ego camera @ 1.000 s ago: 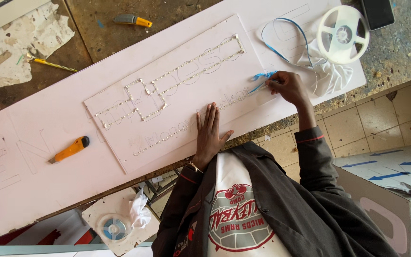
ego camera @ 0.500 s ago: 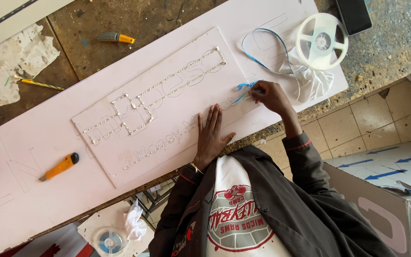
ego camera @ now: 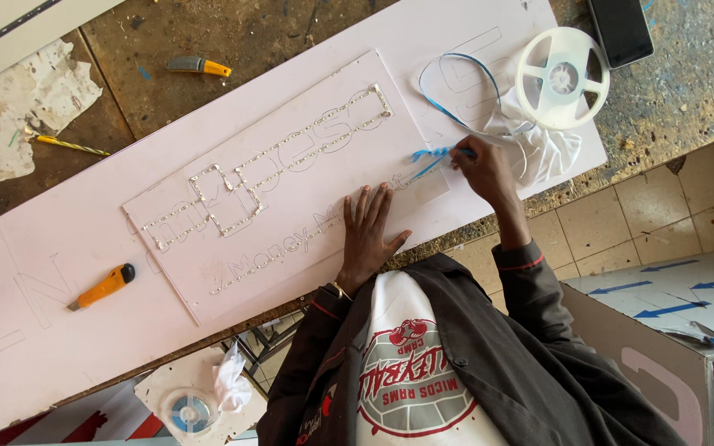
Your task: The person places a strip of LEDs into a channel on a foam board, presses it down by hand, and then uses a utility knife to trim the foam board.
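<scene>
Pressing blue strip into the sign panel groove

Going left to right: our left hand (ego camera: 367, 234) is lying flat and open, pinning the pink panel (ego camera: 208, 272); our right hand (ego camera: 481, 169) is pinching the blue strip (ego camera: 427, 157) at the panel's right edge, slack looping up toward the white reel (ego camera: 562, 78). Risk: slack snagging, strip kinking or pulling out.

Pale pink board (ego camera: 208, 272) under my hands, blue strip (ego camera: 427, 155), white reel (ego camera: 562, 78), orange knife (ego camera: 102, 287), yellow-striped pencil (ego camera: 72, 146), mottled brown tabletop (ego camera: 274, 33), my dark grey jacket (ego camera: 530, 363).
</scene>
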